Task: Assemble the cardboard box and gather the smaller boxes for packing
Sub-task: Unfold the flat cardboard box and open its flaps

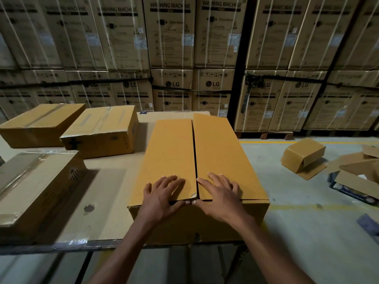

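Note:
A long brown cardboard box lies on the table's right end, its two top flaps folded down and meeting along a centre seam. My left hand rests flat on the left flap near the front edge, fingers spread. My right hand presses flat on the right flap beside it. Both thumbs touch at the seam by the front edge. Neither hand grips anything. The right flap's far end stands slightly raised.
Three taped boxes sit on the table: near left, far left, middle. On the floor to the right lie an open small box and flattened cardboard. Stacked washing machine cartons wall the back.

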The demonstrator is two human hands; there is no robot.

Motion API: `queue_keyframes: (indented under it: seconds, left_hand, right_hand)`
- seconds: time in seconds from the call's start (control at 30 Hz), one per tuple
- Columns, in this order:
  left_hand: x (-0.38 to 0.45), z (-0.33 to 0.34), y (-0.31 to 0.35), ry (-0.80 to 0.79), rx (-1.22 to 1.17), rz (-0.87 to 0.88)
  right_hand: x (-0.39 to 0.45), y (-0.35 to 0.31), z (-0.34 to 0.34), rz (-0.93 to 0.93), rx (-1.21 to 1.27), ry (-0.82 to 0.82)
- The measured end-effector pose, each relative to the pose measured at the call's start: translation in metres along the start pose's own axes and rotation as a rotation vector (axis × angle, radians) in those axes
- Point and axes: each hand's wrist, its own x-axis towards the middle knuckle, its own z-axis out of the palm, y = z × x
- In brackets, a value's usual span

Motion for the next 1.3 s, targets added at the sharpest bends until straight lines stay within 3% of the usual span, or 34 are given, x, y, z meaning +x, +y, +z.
queue_keyframes:
  seconds: [0.27, 0.47, 0.73, 0.83, 1.1, 1.3]
  left_hand:
    - [-0.004, 0.006, -0.006, 0.04, 0.019, 0.011]
    - [-0.007, 0.0, 0.005, 0.041, -0.019, 0.024]
    - [0.068, -0.015, 0.148, -0.059, -0.424, 0.332]
    - [0.086, 0.007, 0.197, -0.016, -0.404, 0.411]
    - [0.101, 0.057, 0.265, -0.104, -0.159, 0.384]
    - [0.105, 0.08, 0.285, -0.133, 0.098, 0.465]
  right_hand:
    - [0.003, -0.01, -0.022, -0.06, -0.083, 0.103]
    - [-0.001, -0.008, -0.076, -0.155, 0.034, 0.445]
    - [-0.007, 0.041, -0.136, -0.066, 0.179, 0.667]
    - [-0.013, 0.069, -0.153, 0.018, 0.142, 0.75]
    - [-0.032, 0.166, -0.157, 0.328, 0.072, 0.724]
    - [-0.044, 0.238, -0.102, 0.613, 0.463, 0.589]
